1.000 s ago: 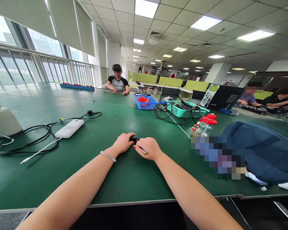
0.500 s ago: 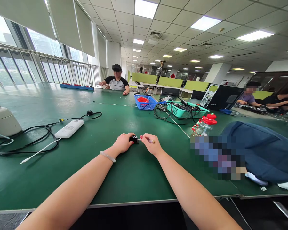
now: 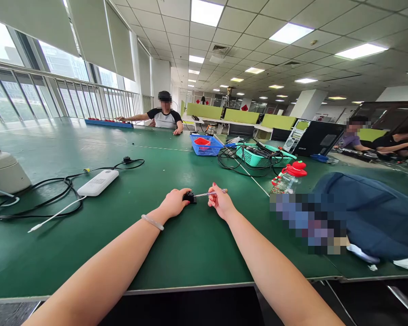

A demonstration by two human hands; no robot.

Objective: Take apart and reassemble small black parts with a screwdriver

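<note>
My left hand [image 3: 174,203], with a pale bracelet at its wrist, is closed around a small black block-like part [image 3: 189,197] on the green table [image 3: 187,253]. The kind of part is too small to make out. My right hand [image 3: 220,203] grips a slim screwdriver [image 3: 201,195], its handle lying between the fingers. The shaft points left, and its tip reaches the right side of the black part; whether it sits in a screw cannot be seen.
Left of me lie a white power adapter [image 3: 98,183] and a looped black cable [image 3: 70,185]. Farther off are a blue basket [image 3: 206,148] and a green basket [image 3: 251,158]. To the right stand a red-lidded bottle [image 3: 290,176] and a dark blue bag [image 3: 370,213]. Across sits a person [image 3: 165,118].
My right hand has shifted slightly right and its grip has loosened, showing more of the screwdriver's shaft. The left hand stays put. The person opposite has stretched an arm toward the blue strip.
</note>
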